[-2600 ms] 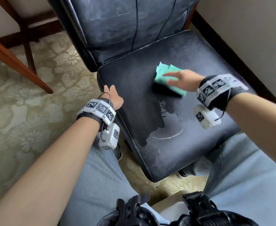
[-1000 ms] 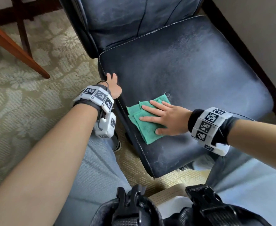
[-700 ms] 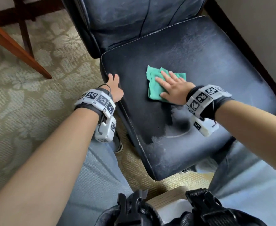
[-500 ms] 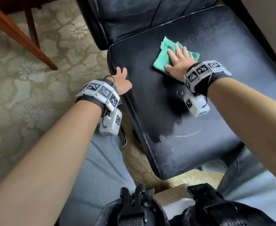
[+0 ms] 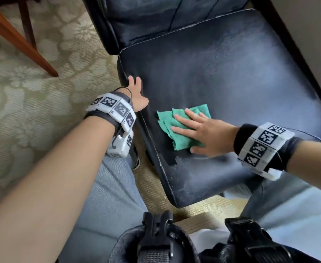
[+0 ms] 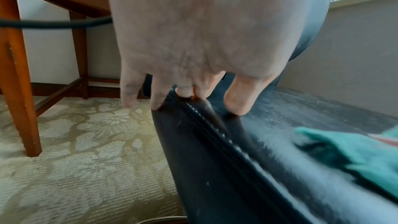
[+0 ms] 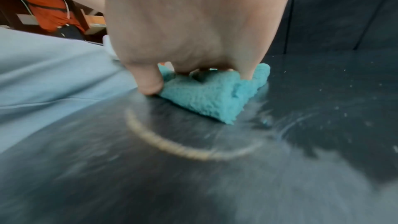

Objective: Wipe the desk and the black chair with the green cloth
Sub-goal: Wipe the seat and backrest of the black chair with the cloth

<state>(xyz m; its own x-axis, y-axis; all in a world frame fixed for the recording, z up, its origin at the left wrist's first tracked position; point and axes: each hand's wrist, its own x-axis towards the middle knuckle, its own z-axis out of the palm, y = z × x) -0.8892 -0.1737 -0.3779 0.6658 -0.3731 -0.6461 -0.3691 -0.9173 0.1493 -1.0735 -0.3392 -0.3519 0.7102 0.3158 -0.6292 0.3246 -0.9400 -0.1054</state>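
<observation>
The black chair seat (image 5: 231,73) fills the middle of the head view, dusty grey at its near and right parts. The green cloth (image 5: 165,120) lies folded on the seat close to its left edge. My right hand (image 5: 186,126) presses flat on it with straight, spread fingers. In the right wrist view the cloth (image 7: 206,98) is bunched under my right hand (image 7: 193,77), thumb down beside it. My left hand (image 5: 136,88) grips the seat's left edge. In the left wrist view that hand (image 6: 183,101) has its fingers down the side and its thumb on top, with the cloth (image 6: 366,156) at the right.
The chair's backrest (image 5: 155,19) rises behind the seat. A wooden desk leg (image 5: 23,40) slants across the patterned carpet (image 5: 23,120) on the left. A wall (image 5: 317,35) runs close along the chair's right side. My knees in light jeans (image 5: 114,196) flank the seat's near corner.
My right hand has swept the cloth from the far part of the seat back toward the near left edge. The left hand has kept its hold on the seat edge.
</observation>
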